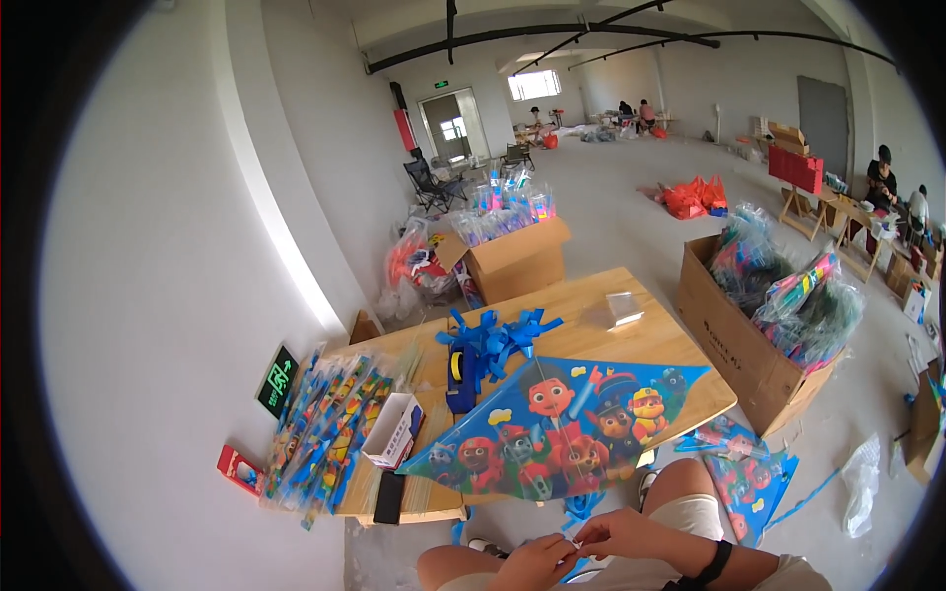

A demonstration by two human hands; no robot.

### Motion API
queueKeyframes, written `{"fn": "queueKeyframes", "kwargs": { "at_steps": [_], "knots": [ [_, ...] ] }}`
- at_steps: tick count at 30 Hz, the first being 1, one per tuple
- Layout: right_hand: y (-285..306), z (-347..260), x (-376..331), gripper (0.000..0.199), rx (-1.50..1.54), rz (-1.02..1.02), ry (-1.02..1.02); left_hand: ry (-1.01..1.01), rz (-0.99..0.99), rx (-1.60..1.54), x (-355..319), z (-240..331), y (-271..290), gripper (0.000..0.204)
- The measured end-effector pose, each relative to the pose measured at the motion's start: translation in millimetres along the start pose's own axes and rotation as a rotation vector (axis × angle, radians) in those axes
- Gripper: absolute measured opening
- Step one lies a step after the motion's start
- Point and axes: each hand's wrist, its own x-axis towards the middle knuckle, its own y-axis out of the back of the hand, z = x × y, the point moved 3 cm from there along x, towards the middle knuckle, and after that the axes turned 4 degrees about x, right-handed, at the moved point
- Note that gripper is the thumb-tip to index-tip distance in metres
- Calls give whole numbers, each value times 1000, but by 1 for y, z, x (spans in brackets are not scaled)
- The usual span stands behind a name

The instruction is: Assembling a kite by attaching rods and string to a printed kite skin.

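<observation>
Low in front of my lap, my left hand (537, 564) and my right hand (628, 537) meet, fingers pinched together. A tiny whitish thing shows between the fingertips, too small to name. Just beyond them a blue kite (537, 433) printed with cartoon characters lies spread over the near edge of the wooden table (591, 295). Behind the kite are a heap of blue ribbon strips (503, 335) and a blue tape dispenser (459, 379) with a yellow roll. A white open box (394, 430) and a black phone (389, 498) lie left of the kite.
Packaged kites (330, 424) cover the table's left end. Full cardboard boxes stand beyond the table (517, 261) and to its right (729, 335). More printed kites (739, 473) and a clear plastic bag (861, 488) lie on the floor at right. Other people work at far tables.
</observation>
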Motion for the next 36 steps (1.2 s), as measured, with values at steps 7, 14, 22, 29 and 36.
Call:
{"fn": "queueKeyframes", "kwargs": {
  "at_steps": [7, 14, 22, 29, 36],
  "knots": [
    [9, 12, 7, 35, -168, -79, 82, 40, -16, -17, 6, -1, -14, 11],
    [21, 18, 2, 34, -338, 72, 134, 127, 189, 19, 28, -35, -36, 15],
    [98, 17, -38, 17, -502, 328, 155, 197, 286, -84, 102, -49, -21, 17],
    [188, 54, -33, 10, -537, 852, 199, 205, 87, -235, 203, -72, -88, 20],
    [293, 92, 11, 3, -644, 1042, 201, 339, -94, -679, 315, -109, -176, 20]
  ]
}}
